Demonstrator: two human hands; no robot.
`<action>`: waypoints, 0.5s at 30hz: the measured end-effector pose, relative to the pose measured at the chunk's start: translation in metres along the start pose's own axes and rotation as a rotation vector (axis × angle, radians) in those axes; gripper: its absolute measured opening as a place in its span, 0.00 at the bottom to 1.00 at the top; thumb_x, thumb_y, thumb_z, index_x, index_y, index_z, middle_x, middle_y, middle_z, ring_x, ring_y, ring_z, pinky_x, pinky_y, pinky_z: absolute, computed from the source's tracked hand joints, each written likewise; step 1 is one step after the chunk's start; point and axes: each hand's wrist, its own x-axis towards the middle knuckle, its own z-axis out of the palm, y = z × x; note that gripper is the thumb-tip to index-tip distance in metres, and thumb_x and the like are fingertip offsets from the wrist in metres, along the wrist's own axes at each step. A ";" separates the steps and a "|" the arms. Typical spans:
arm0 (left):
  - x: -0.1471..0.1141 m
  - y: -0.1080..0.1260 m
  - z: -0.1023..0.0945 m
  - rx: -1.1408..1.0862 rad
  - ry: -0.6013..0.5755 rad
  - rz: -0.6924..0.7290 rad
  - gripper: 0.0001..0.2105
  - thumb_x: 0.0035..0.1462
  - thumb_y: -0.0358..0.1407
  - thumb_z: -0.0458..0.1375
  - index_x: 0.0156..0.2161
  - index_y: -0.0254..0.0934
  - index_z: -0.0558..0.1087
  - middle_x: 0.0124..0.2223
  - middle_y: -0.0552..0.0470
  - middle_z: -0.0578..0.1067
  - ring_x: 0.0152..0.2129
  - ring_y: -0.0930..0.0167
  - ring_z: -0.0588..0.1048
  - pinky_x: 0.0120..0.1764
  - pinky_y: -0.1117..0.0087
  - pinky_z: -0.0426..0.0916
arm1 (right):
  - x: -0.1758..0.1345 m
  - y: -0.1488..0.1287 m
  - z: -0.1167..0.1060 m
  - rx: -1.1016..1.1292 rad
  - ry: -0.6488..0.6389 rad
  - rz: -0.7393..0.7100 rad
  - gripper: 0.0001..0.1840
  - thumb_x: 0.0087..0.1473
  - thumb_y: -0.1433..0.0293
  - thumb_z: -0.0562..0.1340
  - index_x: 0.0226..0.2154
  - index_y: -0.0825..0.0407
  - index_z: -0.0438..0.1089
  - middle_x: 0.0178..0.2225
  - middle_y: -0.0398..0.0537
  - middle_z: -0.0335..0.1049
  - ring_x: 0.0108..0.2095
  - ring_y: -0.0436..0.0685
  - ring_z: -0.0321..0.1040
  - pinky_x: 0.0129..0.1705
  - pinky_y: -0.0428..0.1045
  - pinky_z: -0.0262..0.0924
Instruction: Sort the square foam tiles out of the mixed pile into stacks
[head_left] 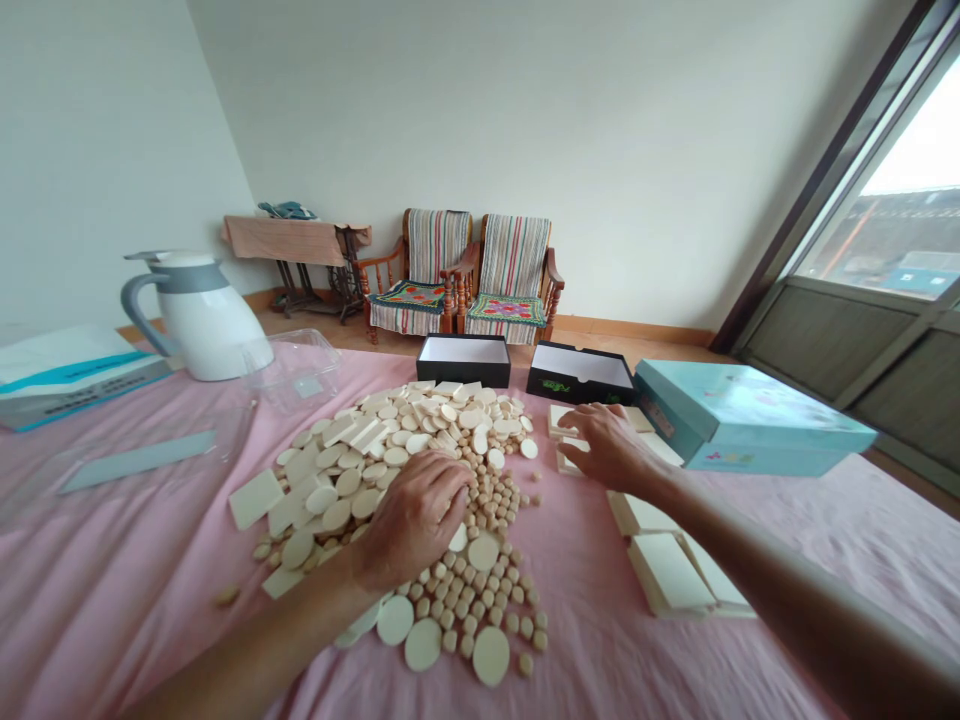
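Note:
A heap of pale wooden pieces lies in front of me: round discs [491, 655], square tiles [255, 498] and small cubes [459, 590]. My left hand [420, 515] rests over the middle of this heap, fingers curled down; whatever they hold is hidden. To the right, my right hand [604, 445] reaches over stacked square tiles [559, 420], its thumb and fingers apart and touching or just above them. Nearer to me, under my right forearm, more stacked square tiles [671, 570] lie in rows.
Two black boxes with white insides [469, 375] [581, 390] stand behind the heap. A light blue box [780, 430] is at the right. On the left are a white jug [214, 320], clear plastic containers [300, 375] and a white-and-blue carton [82, 385]. A pink cloth [585, 640] covers the surface.

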 end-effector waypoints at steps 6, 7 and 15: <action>0.057 -0.039 -0.017 0.073 -0.166 -0.081 0.11 0.55 0.27 0.54 0.43 0.36 0.72 0.45 0.47 0.76 0.44 0.65 0.73 0.50 0.62 0.68 | -0.039 -0.049 0.000 0.231 0.093 -0.130 0.06 0.56 0.70 0.58 0.35 0.51 0.72 0.34 0.49 0.73 0.39 0.59 0.66 0.43 0.54 0.54; 0.069 -0.053 -0.016 0.111 -0.220 -0.131 0.13 0.54 0.26 0.54 0.45 0.35 0.72 0.46 0.46 0.75 0.45 0.65 0.73 0.51 0.63 0.67 | -0.048 -0.058 0.003 0.278 0.107 -0.139 0.06 0.56 0.71 0.58 0.33 0.50 0.71 0.33 0.48 0.72 0.37 0.58 0.66 0.42 0.54 0.54; 0.140 -0.152 0.047 0.326 -0.439 -0.383 0.13 0.60 0.30 0.55 0.50 0.34 0.70 0.51 0.42 0.72 0.49 0.62 0.70 0.52 0.59 0.65 | -0.088 -0.082 0.069 0.358 0.305 -0.356 0.05 0.53 0.71 0.59 0.26 0.49 0.65 0.23 0.42 0.68 0.26 0.53 0.63 0.31 0.49 0.53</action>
